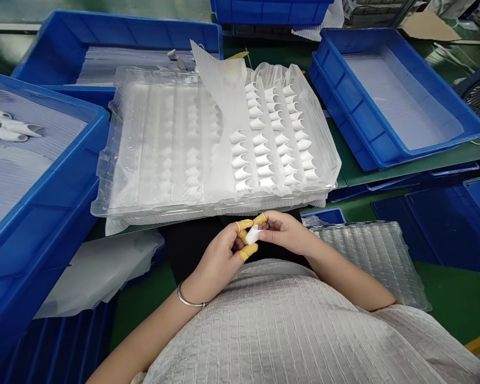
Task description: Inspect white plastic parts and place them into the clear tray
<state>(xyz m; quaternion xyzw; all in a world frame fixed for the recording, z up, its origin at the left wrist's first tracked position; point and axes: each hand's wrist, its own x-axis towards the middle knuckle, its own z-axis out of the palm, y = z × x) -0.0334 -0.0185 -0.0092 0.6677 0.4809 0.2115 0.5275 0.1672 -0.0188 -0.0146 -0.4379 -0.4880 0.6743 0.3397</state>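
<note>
Both my hands meet just in front of my body, pinching one small white plastic piece point(252, 233) between them. My left hand point(220, 256) wears yellow finger cots and grips the piece from the left and below. My right hand point(286, 230), with a yellow cot on one finger, holds it from the right. Just beyond my hands lies a stack of clear plastic trays point(164, 160); the right half holds rows of the same white pieces point(272, 138), and a translucent sheet point(220, 90) is folded back over the middle.
A blue bin point(36, 213) at the left holds a few white pieces point(8, 128) on lined sheets. Another blue bin point(384, 90) at the right holds a sheet. An empty clear tray point(368, 256) lies by my right arm. More blue bins stand behind.
</note>
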